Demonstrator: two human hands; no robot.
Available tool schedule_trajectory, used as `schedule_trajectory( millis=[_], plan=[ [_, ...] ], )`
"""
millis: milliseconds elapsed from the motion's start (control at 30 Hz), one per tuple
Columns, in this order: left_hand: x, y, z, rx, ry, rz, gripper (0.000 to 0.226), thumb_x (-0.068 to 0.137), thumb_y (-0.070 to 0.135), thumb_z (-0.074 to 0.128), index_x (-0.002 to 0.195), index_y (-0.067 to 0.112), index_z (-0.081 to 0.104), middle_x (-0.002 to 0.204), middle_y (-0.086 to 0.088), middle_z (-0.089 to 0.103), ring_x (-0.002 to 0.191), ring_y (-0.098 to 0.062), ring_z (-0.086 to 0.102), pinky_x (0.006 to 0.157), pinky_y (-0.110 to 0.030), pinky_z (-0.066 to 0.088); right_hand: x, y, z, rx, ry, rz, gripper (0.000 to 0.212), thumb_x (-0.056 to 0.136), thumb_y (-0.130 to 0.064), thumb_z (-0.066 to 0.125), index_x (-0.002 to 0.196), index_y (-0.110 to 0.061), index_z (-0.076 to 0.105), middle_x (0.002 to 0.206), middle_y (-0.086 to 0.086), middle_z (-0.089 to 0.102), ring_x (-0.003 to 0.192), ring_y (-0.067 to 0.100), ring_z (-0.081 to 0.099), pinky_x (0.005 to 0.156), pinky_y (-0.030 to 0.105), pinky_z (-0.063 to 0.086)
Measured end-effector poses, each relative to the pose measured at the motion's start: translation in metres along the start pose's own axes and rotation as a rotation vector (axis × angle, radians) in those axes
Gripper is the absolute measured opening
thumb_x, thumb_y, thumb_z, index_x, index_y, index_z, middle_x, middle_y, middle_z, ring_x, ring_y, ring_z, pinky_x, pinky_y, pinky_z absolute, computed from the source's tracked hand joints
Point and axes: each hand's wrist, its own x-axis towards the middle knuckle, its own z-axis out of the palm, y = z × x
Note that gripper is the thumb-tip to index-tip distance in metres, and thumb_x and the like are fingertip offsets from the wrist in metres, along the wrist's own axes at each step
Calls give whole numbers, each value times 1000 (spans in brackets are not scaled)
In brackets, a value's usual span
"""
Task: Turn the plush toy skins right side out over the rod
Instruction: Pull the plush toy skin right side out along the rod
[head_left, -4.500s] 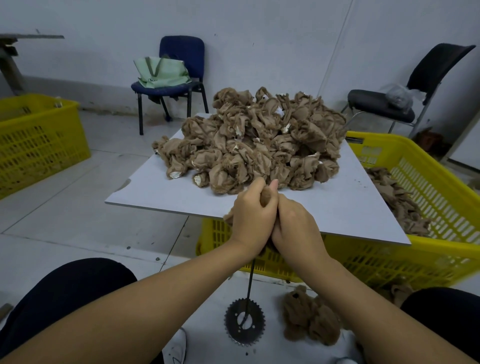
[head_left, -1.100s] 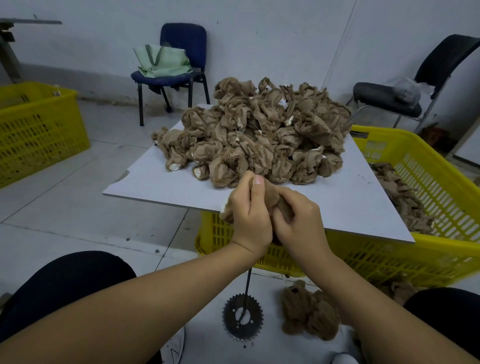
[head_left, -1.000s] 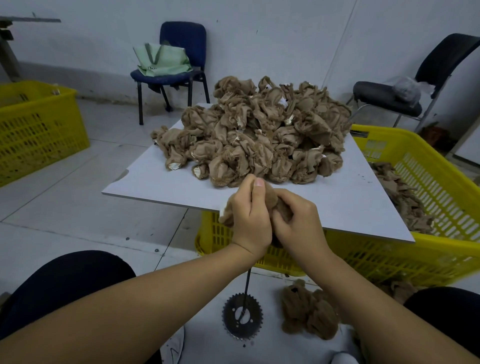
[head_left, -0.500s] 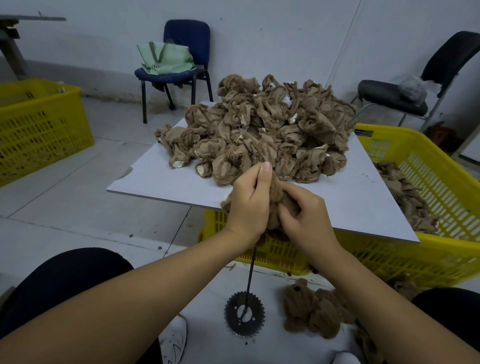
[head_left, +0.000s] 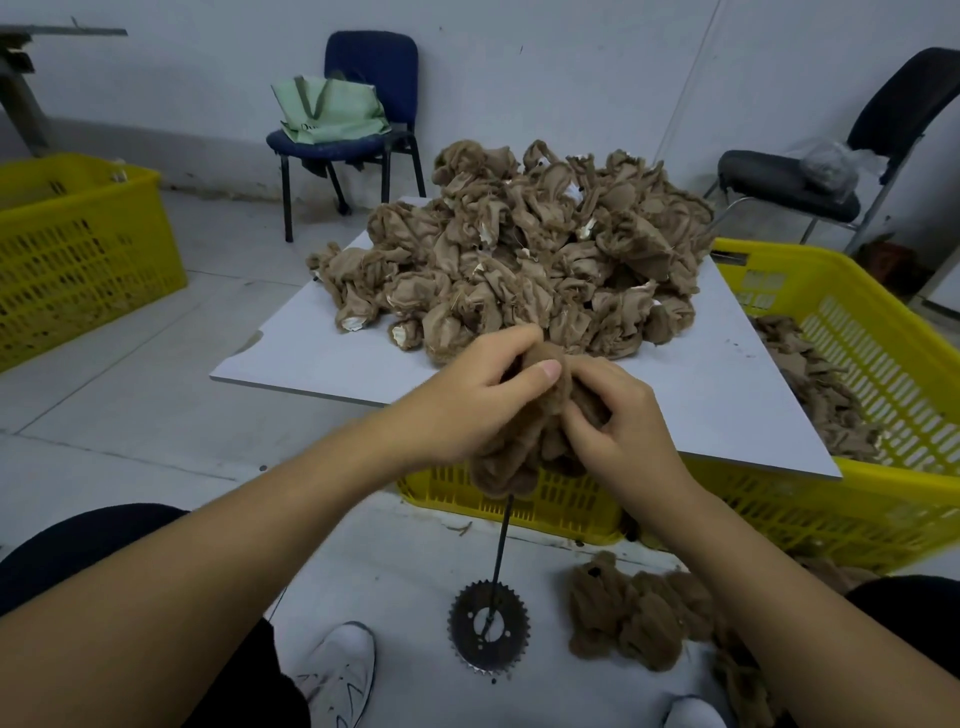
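Gripping a brown skin (head_left: 524, 431) with both hands, I have it bunched over the top of the rod (head_left: 501, 540), just in front of the bench (head_left: 332, 358) edge. My left hand (head_left: 467, 400) wraps the fabric from the left, fingers (head_left: 511, 345) curled over the top and thumb pressed against the plush. My right hand (head_left: 618, 421) pinches the folds from the other side, fingers curled into the cloth. The skin's furry lower edge hangs below my palms, and the thin dark rod comes out beneath it, running down to a toothed metal disc (head_left: 488, 629) lying flat on the floor.

On the bench sits a big pile (head_left: 524, 249) of crumpled tan skins, white bits showing in places. The bench board lies across a yellow crate (head_left: 852, 499), which holds more skins on its right side. Near the disc, to its right on the floor, lies a small heap (head_left: 634, 618) of fluffy brown ones. A white shoe (head_left: 337, 675) shows by my left leg.

Further off, a second yellow crate (head_left: 78, 249) stands at the left, a blue chair (head_left: 358, 119) carries a green bag (head_left: 327, 111), and a black chair (head_left: 821, 171) at the right holds a clear bag (head_left: 826, 166)
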Motion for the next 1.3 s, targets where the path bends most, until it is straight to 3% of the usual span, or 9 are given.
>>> schedule_trajectory(
  millis=[167, 333, 467, 567, 700, 933, 1000, 1100, 1300],
  plan=[
    [-3, -1, -29, 37, -193, -99, 20, 103, 18, 53, 89, 4, 50, 83, -11, 51, 72, -12, 51, 62, -24, 45, -1, 2, 6, 7, -82, 14, 28, 92, -1, 61, 116, -14, 69, 103, -5, 69, 99, 12, 61, 83, 35, 52],
    [-2, -8, -31, -89, -240, -220, 14, 103, 16, 53, 92, 9, 53, 81, -16, 53, 67, -23, 57, 63, -35, 52, -1, 5, 8, 19, -113, 57, 23, 94, -7, 60, 111, -18, 70, 96, -17, 65, 94, 4, 59, 78, 20, 45],
    [-1, -12, -27, -171, -288, -304, 19, 103, 20, 55, 84, 18, 53, 75, -16, 52, 64, -27, 56, 63, -35, 50, -5, 7, 13, 26, -153, 104, 16, 93, -8, 57, 102, -14, 69, 89, -4, 66, 88, 13, 58, 73, 30, 46],
    [0, -12, -22, -188, -261, -322, 19, 104, 19, 54, 87, 12, 51, 73, -17, 49, 64, -29, 52, 59, -36, 49, -5, 6, 13, 43, -155, 129, 16, 93, -6, 58, 102, -13, 69, 90, -3, 67, 88, 13, 60, 74, 34, 49],
    [-1, -7, -16, -128, -182, -252, 24, 105, 18, 49, 82, 11, 50, 67, -15, 46, 59, -25, 48, 51, -30, 47, -6, 4, 11, -8, -122, 72, 16, 91, -12, 55, 100, -16, 68, 87, -16, 63, 85, 6, 57, 71, 26, 44],
    [-7, -3, -23, 31, -157, -121, 31, 106, 20, 45, 79, 5, 48, 59, 3, 50, 54, -11, 49, 52, -19, 43, -6, 0, 9, -73, -86, -13, 14, 91, -11, 56, 99, -9, 68, 83, -4, 62, 81, 12, 55, 69, 31, 45],
    [-9, -2, -23, 160, -155, -42, 29, 103, 28, 47, 82, 7, 49, 68, 7, 51, 62, -8, 48, 56, -23, 41, -5, -2, 9, -76, -61, -30, 14, 92, -11, 57, 100, -10, 68, 85, -4, 63, 82, 14, 56, 69, 31, 46],
    [-10, 1, -23, 315, -127, 41, 23, 98, 34, 47, 85, 16, 48, 76, -3, 54, 70, -19, 51, 64, -42, 42, -2, -5, 9, -66, -24, -46, 14, 92, -13, 58, 101, -11, 68, 85, -11, 61, 82, 10, 56, 69, 26, 43],
    [-12, 5, -22, 289, -33, 22, 20, 95, 30, 47, 75, 25, 45, 65, 4, 48, 59, -11, 46, 56, -34, 37, -1, -9, 7, -78, -17, -70, 22, 88, -7, 58, 107, -5, 70, 94, 6, 68, 90, 22, 61, 76, 41, 50]
  ],
)
